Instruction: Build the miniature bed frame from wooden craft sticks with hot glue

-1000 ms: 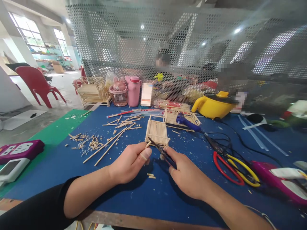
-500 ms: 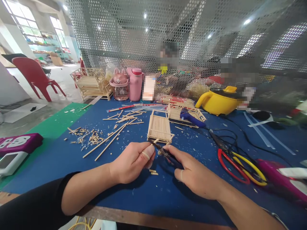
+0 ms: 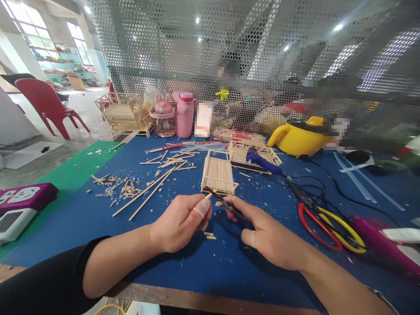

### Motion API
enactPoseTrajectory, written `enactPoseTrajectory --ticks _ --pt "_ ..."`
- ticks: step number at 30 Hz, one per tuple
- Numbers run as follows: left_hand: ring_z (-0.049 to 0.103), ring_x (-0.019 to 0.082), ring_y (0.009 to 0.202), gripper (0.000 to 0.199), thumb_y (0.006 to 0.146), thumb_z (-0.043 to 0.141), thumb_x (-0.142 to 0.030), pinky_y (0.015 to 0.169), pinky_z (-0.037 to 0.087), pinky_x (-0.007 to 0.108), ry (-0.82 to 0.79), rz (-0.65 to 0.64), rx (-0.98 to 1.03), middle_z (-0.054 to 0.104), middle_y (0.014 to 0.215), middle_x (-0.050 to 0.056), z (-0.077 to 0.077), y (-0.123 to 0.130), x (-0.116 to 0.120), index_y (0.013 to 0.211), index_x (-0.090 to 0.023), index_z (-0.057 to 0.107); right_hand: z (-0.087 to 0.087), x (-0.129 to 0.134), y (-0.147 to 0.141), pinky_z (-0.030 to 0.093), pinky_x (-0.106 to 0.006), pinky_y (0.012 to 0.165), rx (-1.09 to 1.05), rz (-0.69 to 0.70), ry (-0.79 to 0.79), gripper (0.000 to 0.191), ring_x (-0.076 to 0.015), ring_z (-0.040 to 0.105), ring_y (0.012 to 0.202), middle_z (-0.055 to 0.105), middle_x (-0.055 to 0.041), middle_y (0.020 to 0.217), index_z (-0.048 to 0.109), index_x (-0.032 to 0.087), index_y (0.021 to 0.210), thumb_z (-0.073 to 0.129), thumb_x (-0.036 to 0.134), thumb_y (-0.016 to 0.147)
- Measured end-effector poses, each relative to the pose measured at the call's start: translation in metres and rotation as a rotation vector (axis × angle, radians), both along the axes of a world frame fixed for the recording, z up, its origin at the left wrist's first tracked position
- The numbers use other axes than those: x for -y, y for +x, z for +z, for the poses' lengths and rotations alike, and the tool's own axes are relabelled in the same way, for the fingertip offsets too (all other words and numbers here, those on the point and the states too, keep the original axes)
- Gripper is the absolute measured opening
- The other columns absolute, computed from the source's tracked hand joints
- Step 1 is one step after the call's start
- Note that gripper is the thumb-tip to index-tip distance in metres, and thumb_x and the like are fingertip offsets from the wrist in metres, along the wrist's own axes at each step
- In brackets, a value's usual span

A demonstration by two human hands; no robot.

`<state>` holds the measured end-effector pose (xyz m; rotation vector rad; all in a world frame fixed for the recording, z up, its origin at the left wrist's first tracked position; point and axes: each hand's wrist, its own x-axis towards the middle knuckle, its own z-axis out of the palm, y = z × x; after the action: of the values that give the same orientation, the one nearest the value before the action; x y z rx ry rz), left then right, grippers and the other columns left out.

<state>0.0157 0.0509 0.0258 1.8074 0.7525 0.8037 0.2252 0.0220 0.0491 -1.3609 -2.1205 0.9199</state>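
My left hand (image 3: 183, 223) is closed, pinching a short wooden stick (image 3: 209, 195) between thumb and finger; only its tip sticks out. My right hand (image 3: 265, 234) grips dark scissors (image 3: 226, 203), their handles mostly hidden by the fingers. The blades lie close to the tip of the stick; whether they touch it I cannot tell. Just beyond both hands is a small frame of wooden sticks (image 3: 218, 173) on the blue mat. Several cut stick bits (image 3: 210, 236) lie below my left hand.
Loose sticks (image 3: 170, 162) and offcuts (image 3: 129, 188) are scattered left. A blue glue gun (image 3: 262, 161) rests on another stick frame (image 3: 238, 155). Red-and-yellow-handled pliers (image 3: 328, 232) and cables lie right. Behind are a yellow pot (image 3: 300, 140), pink bottles (image 3: 185, 116) and a perforated screen (image 3: 170, 52).
The scissors have shifted slightly relative to the stick, and my right thumb has moved a little away from the fingers. My left hand keeps its pinch, nearly still.
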Motion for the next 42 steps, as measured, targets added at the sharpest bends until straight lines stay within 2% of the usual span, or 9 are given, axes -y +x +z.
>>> enactPoseTrajectory --ticks 12,18,23,25,28,34,37,42 --pt "0.041 0.008 0.051 0.044 0.098 0.026 -0.04 0.052 0.036 0.02 -0.001 0.02 0.011 0.047 0.056 -0.003 0.0 0.002 0.003 0.067 -0.017 0.047 0.003 0.0 -0.004 0.044 -0.038 0.097 0.056 -0.004 -0.015 0.065 -0.0223 0.056 0.114 0.064 -0.0032 0.116 0.054 0.023 0.123 0.043 0.003 0.063" --pt "0.042 0.008 0.05 0.043 0.098 0.026 -0.041 0.052 0.036 0.02 -0.025 0.005 0.023 0.047 0.056 -0.003 0.0 0.002 0.003 0.068 -0.017 0.047 0.003 0.0 -0.004 0.045 -0.035 0.095 0.047 -0.004 0.014 0.063 -0.0204 0.058 0.11 0.064 -0.0033 0.12 0.053 0.023 0.123 0.042 0.003 0.064" --pt "0.042 0.009 0.053 0.043 0.098 0.026 -0.039 0.055 0.036 0.02 -0.003 -0.004 0.004 0.047 0.057 -0.003 0.002 0.002 0.004 0.067 -0.017 0.047 0.002 0.002 -0.007 0.05 -0.032 0.082 0.131 -0.007 0.078 0.05 -0.0211 0.064 0.097 0.068 -0.0031 0.109 0.057 0.024 0.115 0.042 0.008 0.07" --pt "0.041 0.009 0.055 0.043 0.097 0.027 -0.04 0.055 0.035 0.021 0.001 0.024 -0.016 0.046 0.059 -0.003 0.001 0.003 0.004 0.067 -0.017 0.047 -0.001 0.002 -0.007 0.049 -0.032 0.078 0.164 -0.029 0.109 0.044 -0.0215 0.064 0.093 0.069 -0.0034 0.104 0.058 0.024 0.11 0.042 0.009 0.071" --pt "0.038 0.01 0.058 0.043 0.094 0.032 -0.048 0.054 0.032 0.022 0.015 0.097 -0.061 0.044 0.062 -0.003 -0.002 0.004 0.005 0.068 -0.017 0.047 -0.007 0.002 -0.008 0.047 -0.035 0.083 0.217 -0.09 0.122 0.039 -0.0227 0.062 0.097 0.067 -0.0049 0.104 0.056 0.022 0.105 0.045 0.01 0.069" --pt "0.036 0.011 0.054 0.055 0.089 0.027 -0.062 0.051 0.027 0.024 -0.093 0.262 -0.227 0.044 0.057 -0.003 -0.008 0.009 0.001 0.062 -0.018 0.046 -0.02 -0.002 -0.013 0.043 -0.037 0.09 0.283 -0.168 0.146 0.044 -0.0234 0.058 0.104 0.063 -0.0072 0.11 0.052 0.021 0.108 0.049 0.008 0.066" --pt "0.034 0.011 0.052 0.057 0.089 0.028 -0.063 0.049 0.026 0.024 -0.098 0.291 -0.279 0.043 0.054 -0.004 -0.009 0.009 -0.002 0.059 -0.018 0.045 -0.025 -0.004 -0.015 0.043 -0.036 0.086 0.32 -0.195 0.173 0.038 -0.0234 0.058 0.098 0.063 -0.0067 0.103 0.053 0.02 0.101 0.051 0.008 0.065" --pt "0.042 0.012 0.057 0.05 0.088 0.034 -0.058 0.053 0.03 0.024 -0.007 0.296 -0.291 0.054 0.061 -0.002 -0.011 0.008 -0.007 0.065 -0.018 0.051 -0.032 -0.008 -0.015 0.044 -0.034 0.081 0.364 -0.211 0.223 0.04 -0.0225 0.058 0.092 0.062 -0.0064 0.099 0.052 0.02 0.1 0.05 0.005 0.063"
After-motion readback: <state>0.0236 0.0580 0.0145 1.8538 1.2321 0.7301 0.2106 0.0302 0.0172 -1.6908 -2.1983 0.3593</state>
